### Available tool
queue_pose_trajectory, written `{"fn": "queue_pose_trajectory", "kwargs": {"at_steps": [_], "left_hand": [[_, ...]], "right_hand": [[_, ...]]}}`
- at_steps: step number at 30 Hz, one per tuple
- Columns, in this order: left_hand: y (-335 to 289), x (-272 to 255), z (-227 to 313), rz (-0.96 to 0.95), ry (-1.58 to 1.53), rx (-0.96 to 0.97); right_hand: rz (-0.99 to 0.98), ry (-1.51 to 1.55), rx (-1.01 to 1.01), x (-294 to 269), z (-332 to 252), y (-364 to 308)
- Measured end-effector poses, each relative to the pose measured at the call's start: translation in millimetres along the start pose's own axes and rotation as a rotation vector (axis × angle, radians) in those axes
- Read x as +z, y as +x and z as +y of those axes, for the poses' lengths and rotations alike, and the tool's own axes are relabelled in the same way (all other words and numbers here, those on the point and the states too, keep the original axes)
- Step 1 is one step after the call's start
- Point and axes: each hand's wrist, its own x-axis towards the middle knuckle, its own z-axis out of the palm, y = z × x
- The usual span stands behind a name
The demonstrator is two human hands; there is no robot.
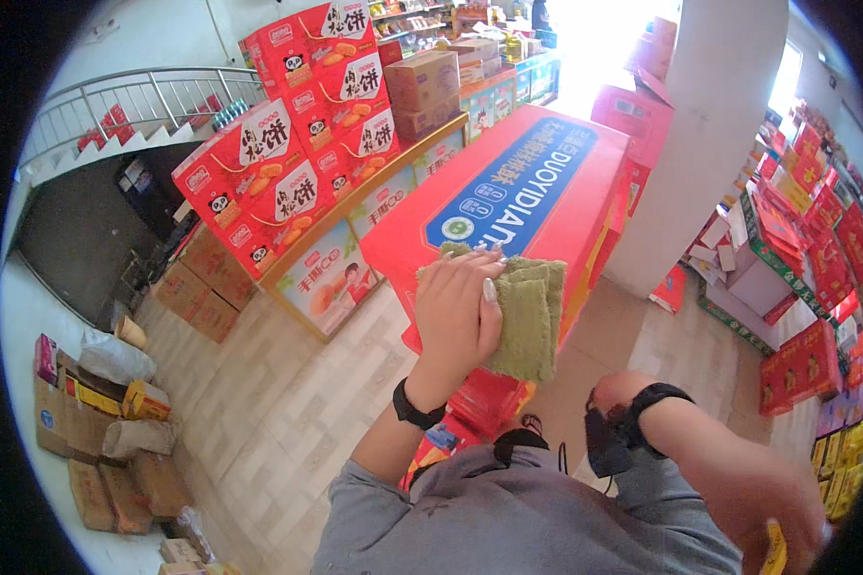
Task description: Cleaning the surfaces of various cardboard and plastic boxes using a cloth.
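Observation:
A folded green cloth [525, 316] lies under my left hand [457, 305], against the near end of a large red carton [508, 182] with a blue printed panel. The fingers are bent over the cloth, and the thumb lies along its folded layers. A black band circles that wrist. My right hand [621, 391] is lower and to the right, away from the carton, with another black band at its wrist. A dark item [604, 443] hangs just under it; what it is, I cannot make out. The fingers of this hand are mostly hidden.
Red gift boxes [288, 144] are stacked on a low counter [321, 287] at the left. Brown cartons [129, 494] line the left wall. A white pillar [686, 172] stands beyond the carton. Piled red packages [801, 355] fill the right side. Pale tiled floor [268, 393] lies between.

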Motion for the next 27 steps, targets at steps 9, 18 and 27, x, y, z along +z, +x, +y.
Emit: {"fn": "queue_pose_trajectory", "kwargs": {"at_steps": [9,18,27], "left_hand": [[0,3,-2,0.033,0.029,-0.004],[-2,7,-1,0.051,0.013,-0.025],[-4,5,-3,0.053,0.041,-0.051]], "right_hand": [[0.157,0.098,0.518,-15,3,-3],[0.189,0.083,0.409,7,-2,-5],[0.201,0.127,0.415,7,3,-7]]}}
